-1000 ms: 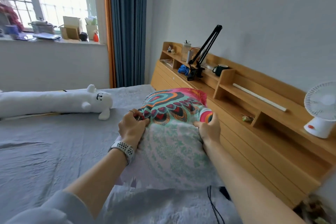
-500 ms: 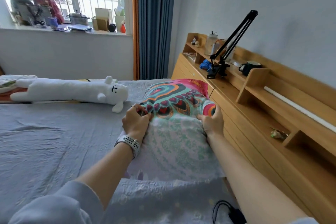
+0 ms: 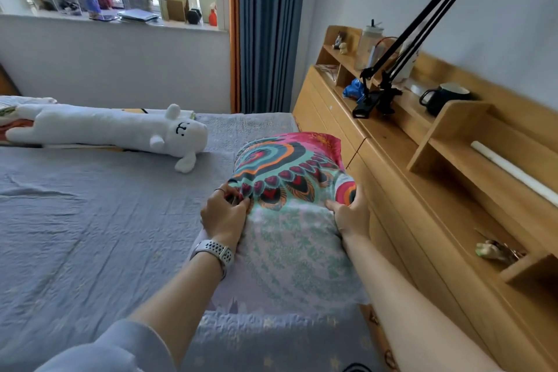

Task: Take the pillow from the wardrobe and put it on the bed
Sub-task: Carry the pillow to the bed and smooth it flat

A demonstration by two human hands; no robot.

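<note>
Lying on the grey quilted bed [image 3: 90, 235] close against the light wooden headboard unit [image 3: 392, 160], the brightly patterned pillow with pink, teal and orange swirls [image 3: 290, 166] sits partly on top of a paler pillow with a faded green print [image 3: 296, 254], as seen from the head camera. The left hand [image 3: 225, 214], with a white perforated watch strap [image 3: 216, 252] at the wrist and a ring on one finger, has its fingers curled and bunches the near left corner of the colourful pillow's fabric. The right hand [image 3: 351, 214] cups the near right corner, thumb lying along the near edge and fingers wrapped round the side next to the headboard unit, so both hands grip the pillow.

A long white plush animal with a small stitched face [image 3: 111, 130] lies across the bed to the left, well apart from the pillows. On the headboard shelves stand a black jointed clamp arm [image 3: 413, 36], a dark mug [image 3: 447, 96] and a crumpled blue item [image 3: 354, 90]. A blue curtain with an orange edge [image 3: 268, 30] hangs in the corner, beside a barred window whose cluttered sill [image 3: 120, 19] holds boxes and small containers.
</note>
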